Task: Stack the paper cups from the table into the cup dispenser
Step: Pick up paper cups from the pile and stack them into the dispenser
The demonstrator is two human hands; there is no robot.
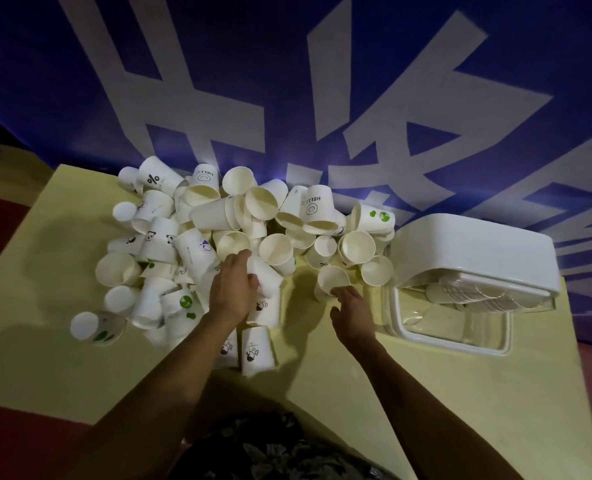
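Observation:
A big heap of white paper cups [239, 233] covers the middle of the yellow table [426, 393], some printed with pandas, green dots or "HELLO". My left hand [234, 289] lies on the heap, fingers wrapped around a tilted cup [267, 277]. My right hand [351, 311] reaches to a cup [332, 278] lying with its mouth toward me, fingertips at its rim. The white cup dispenser [474, 252] lies at the right with a row of nested cups [471, 294] inside.
A clear plastic lid or tray [450, 332] sits in front of the dispenser. A blue banner with large white characters [287, 81] hangs behind the table. Two cups [256, 346] stand upside down near my left forearm. One cup [93, 325] lies apart at the left.

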